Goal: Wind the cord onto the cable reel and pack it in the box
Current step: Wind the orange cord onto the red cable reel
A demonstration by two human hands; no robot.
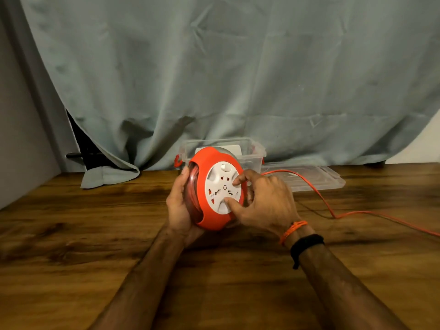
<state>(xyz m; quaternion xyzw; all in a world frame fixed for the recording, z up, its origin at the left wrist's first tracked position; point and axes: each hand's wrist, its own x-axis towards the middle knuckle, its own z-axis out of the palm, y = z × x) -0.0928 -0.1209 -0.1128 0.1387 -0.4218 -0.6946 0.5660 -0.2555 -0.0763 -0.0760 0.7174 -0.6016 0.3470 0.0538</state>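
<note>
An orange cable reel (pixel 209 184) with a white socket face is held upright just above the wooden table (pixel 95 234). My left hand (pixel 179 206) grips its clear back side from the left. My right hand (pixel 264 203) has a curled forefinger and thumb pressed on the white face. Part of the orange cord (pixel 333 210) is wound inside the reel; the rest runs from behind my right hand across the table and off the right edge. A clear plastic box (pixel 257 151) with orange latches stands open behind the reel.
The box's clear lid (pixel 314 177) lies flat on the table to the right of the box, with the cord passing over it. A grey curtain (pixel 214 79) hangs behind, its hem resting on the table's back left.
</note>
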